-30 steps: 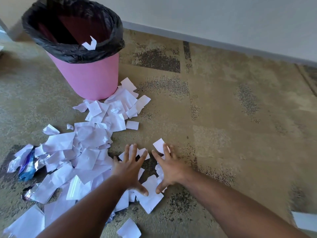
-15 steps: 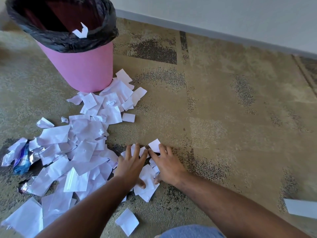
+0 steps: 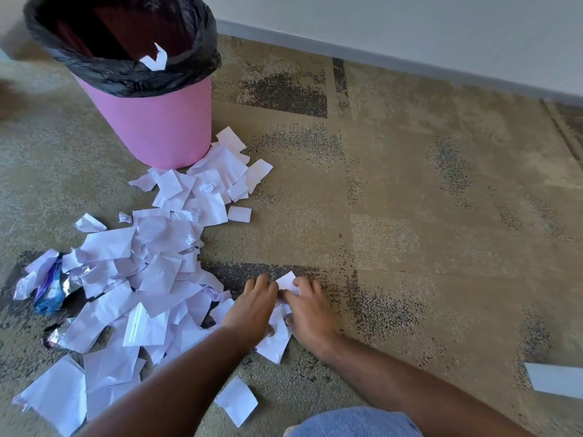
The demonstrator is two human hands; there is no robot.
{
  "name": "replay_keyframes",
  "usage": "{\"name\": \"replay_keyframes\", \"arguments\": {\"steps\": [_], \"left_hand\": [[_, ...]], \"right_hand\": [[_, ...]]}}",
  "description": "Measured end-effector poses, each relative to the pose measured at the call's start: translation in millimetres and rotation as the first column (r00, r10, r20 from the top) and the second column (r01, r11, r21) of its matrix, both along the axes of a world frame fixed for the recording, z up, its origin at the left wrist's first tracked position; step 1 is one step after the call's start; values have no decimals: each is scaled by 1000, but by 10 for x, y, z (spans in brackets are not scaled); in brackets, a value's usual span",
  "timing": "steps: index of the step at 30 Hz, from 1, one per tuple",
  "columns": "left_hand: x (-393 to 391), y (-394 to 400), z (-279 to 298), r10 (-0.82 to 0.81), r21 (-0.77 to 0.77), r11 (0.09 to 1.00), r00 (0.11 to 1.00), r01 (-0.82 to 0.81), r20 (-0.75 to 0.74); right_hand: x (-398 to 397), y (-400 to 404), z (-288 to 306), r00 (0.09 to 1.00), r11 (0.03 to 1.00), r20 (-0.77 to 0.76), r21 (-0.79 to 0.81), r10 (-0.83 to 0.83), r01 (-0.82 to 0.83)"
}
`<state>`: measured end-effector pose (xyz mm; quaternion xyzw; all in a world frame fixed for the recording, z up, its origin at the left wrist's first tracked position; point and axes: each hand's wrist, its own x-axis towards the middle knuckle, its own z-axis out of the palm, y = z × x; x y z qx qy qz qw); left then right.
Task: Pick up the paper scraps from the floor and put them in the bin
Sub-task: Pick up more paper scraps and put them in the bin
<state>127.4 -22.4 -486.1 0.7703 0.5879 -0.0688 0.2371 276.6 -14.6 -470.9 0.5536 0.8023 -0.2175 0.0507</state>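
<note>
A pink bin (image 3: 157, 127) with a black liner stands at the upper left, one white scrap (image 3: 154, 59) resting on its rim. White paper scraps (image 3: 157, 257) lie in a long spread on the carpet from the bin's foot down to the lower left. My left hand (image 3: 252, 305) and my right hand (image 3: 307, 309) are pressed together on the floor, fingers curled around a small bunch of scraps (image 3: 276, 337) squeezed between them. One scrap (image 3: 288, 280) sticks up between the fingertips.
Crumpled blue and silver wrappers (image 3: 52, 287) lie among the scraps at the left. A single scrap (image 3: 236, 400) lies near my knee (image 3: 356, 424). Another white sheet (image 3: 555, 378) sits at the right edge. A wall with a grey skirting runs along the top.
Both hands have slid toward each other, from spread apart and flat to touching, bunching the scraps between them. The view has shifted slightly; my knee has come into view.
</note>
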Motion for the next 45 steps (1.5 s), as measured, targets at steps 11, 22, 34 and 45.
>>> {"name": "replay_keyframes", "arguments": {"steps": [11,22,34,45], "left_hand": [[70,-103,31,117,-120,987,991,-109,64],[38,-35,43,171,-55,984,985,-169,29],[-631,774,619,241,258,930,964,-262,111],[-1612,1497,1827,263,689,694,964,-209,28]], "right_hand": [[-98,-207,-40,992,991,-45,52,-119,121],[-184,-125,14,988,989,-63,45,-139,142],[-769,743,678,960,969,-273,217,-56,118],[-1739,1719,1598,903,790,-411,592,128,158]]}}
